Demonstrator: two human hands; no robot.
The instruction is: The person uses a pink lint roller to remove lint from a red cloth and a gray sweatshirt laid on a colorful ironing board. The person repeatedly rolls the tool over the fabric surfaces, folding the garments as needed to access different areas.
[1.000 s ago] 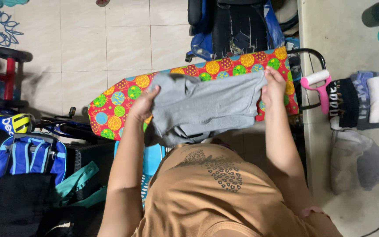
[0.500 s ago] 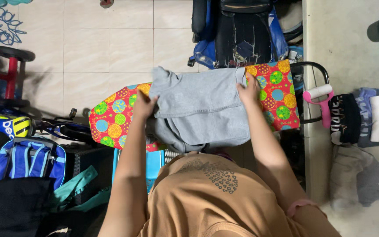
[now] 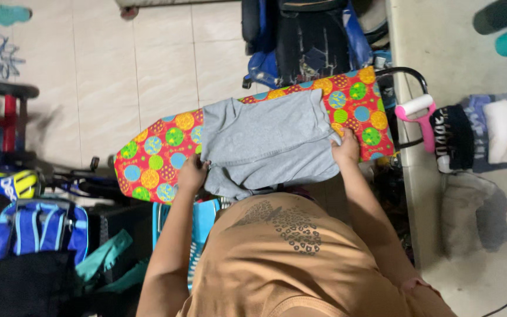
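Change: the grey shirt (image 3: 268,141) is now lying flatter and more squarely across the ironing board (image 3: 159,158) than a moment ago, when it was held bunched nearer the body.
Meaning: the cloth is looking settled on the board, judged ready for smoothing or folding.
Left hand (image 3: 192,175): fingers are closing on the shirt's near left edge, pinching the cloth.
Right hand (image 3: 346,148): it is pressing on the shirt's right edge; fingers are curled, so whether it is gripping I cannot tell.
Shirt position: it is covering the middle of the board, one corner hanging off the near side.
Around: a pink lint roller (image 3: 418,114) is lying just past the board's right end; a blue bag (image 3: 300,41) is sitting beyond the board; a blue basket (image 3: 200,220) is standing below it.
In the way: nothing is lying on the shirt; folded clothes (image 3: 482,132) are sitting well apart at the right.
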